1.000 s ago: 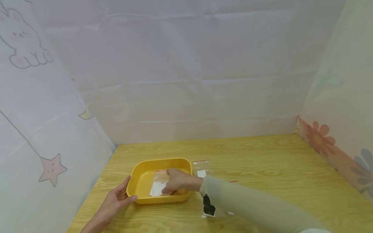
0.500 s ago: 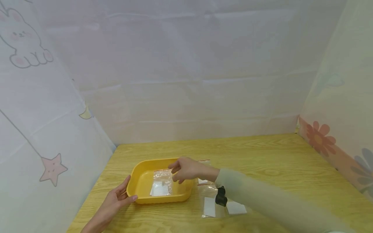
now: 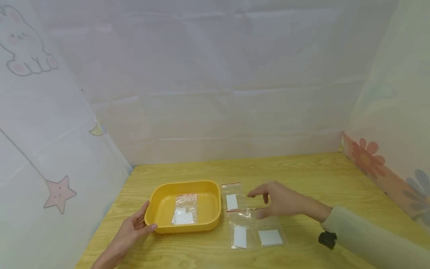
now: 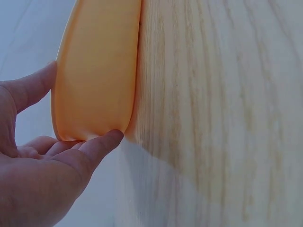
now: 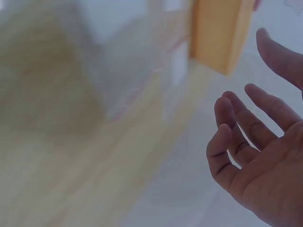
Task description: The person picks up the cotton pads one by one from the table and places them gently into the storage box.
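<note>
We look down on a wooden desk [image 3: 319, 179] whose far edge meets pale hanging cloth [image 3: 201, 74]. Toward the desk's left edge sits a yellow tray [image 3: 208, 207], upright; steadied at only one end, it could, we judge, swivel or tip if bumped on the right. The left hand [image 3: 127, 236] grips that end, thumb and fingers around the tray's near left corner. The right hand [image 3: 282, 200] hangs to the tray's right, holding nothing, thumb apart and fingers loosely bent. Beneath and beside it, just past the tray's right edge, lie three clear bags: a far bag [image 3: 231, 190] and, closer to us, a near left bag [image 3: 236, 220] and a near right bag [image 3: 268, 224]. We cannot tell whether their edges overlap; if so, lifting one might drag its neighbour, and slick film could slip from a light pinch. Inside the tray, a fourth bag [image 3: 188, 201] lies flat, perhaps with another under it. Smallest are the white pieces [image 3: 240, 236] within; we cannot see whether the red-lined seals are closed, and a loose one might let its contents slide out.
</note>
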{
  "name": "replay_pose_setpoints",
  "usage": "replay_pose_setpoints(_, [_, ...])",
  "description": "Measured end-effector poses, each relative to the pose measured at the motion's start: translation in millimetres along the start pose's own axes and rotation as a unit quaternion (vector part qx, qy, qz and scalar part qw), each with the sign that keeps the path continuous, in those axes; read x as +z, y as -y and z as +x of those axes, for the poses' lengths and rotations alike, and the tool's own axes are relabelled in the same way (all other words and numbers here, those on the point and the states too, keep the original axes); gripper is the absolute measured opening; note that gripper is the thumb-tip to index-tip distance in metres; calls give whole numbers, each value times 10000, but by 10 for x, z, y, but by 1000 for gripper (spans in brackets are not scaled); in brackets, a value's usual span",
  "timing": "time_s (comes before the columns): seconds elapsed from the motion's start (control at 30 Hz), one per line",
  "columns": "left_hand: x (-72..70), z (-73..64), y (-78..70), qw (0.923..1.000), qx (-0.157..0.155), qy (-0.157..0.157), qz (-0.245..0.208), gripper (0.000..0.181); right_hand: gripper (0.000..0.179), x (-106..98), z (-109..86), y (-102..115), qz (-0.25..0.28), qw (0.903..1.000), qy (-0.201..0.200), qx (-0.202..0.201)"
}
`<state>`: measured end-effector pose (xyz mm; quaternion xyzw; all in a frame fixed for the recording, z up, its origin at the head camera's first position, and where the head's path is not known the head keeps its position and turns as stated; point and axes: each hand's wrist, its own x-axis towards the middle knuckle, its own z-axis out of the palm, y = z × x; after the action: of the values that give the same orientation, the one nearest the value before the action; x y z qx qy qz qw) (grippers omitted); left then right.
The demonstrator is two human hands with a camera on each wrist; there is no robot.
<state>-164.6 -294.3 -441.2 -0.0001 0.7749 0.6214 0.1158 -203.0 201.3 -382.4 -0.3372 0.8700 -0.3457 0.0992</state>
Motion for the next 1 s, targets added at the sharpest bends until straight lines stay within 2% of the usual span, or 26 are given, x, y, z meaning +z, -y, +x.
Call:
replay_pose_setpoints(0.2, [-4, -14, -18, 10000, 16, 41, -20, 94, 70, 206, -465, -331, -357, 9979, 168, 515])
replay_pose_setpoints(0.37, [-13, -12, -15, 10000, 3, 58, -42, 94, 73, 359, -649, -498, -1025, 9939, -192, 361])
replay_pose_setpoints(0.53, [-15, -3, -8, 10000, -7, 43, 2, 94, 69, 409, -699, -603, -1340, 9897, -469, 198])
replay_pose_setpoints(0.67, [-16, 1, -5, 10000, -10, 43, 10, 94, 69, 380, -683, -676, -1371, 9889, -528, 212])
replay_pose_setpoints(0.9, [-17, 0, -2, 10000, -2, 18, 28, 94, 72, 290, -592, -811, -586, 9971, -458, 165])
replay_pose_setpoints(1.0, [-15, 0, -2, 10000, -22, 22, 39, 94, 74, 281, -561, -838, -599, 9973, -412, 62])
